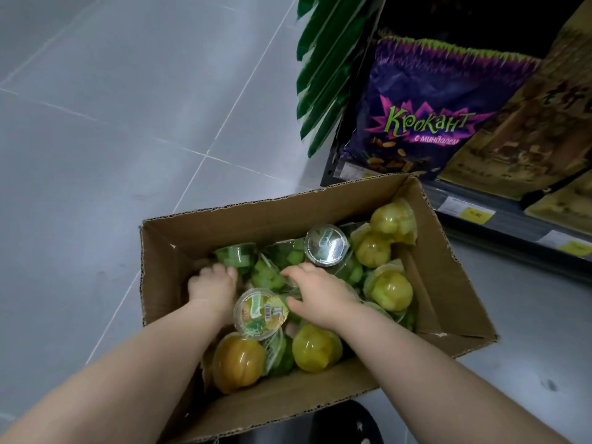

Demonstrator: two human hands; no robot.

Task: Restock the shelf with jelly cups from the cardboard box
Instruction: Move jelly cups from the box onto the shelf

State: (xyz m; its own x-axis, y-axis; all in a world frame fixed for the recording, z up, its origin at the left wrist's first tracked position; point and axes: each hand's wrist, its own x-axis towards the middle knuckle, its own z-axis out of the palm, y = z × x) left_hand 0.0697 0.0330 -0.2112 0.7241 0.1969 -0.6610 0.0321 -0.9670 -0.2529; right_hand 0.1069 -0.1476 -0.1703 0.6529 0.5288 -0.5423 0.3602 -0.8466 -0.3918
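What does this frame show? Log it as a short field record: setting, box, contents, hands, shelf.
setting: tiled shop floor, seen from above
box: open cardboard box on the floor by the shelf
contents: loose jelly cups, green and yellow, lying at mixed angles; two show foil lids
left hand: inside the box, down among the green cups; grip hidden
right hand: inside the box, fingers spread over the green cups
shelf: low, with price tags; holds a purple bag and others
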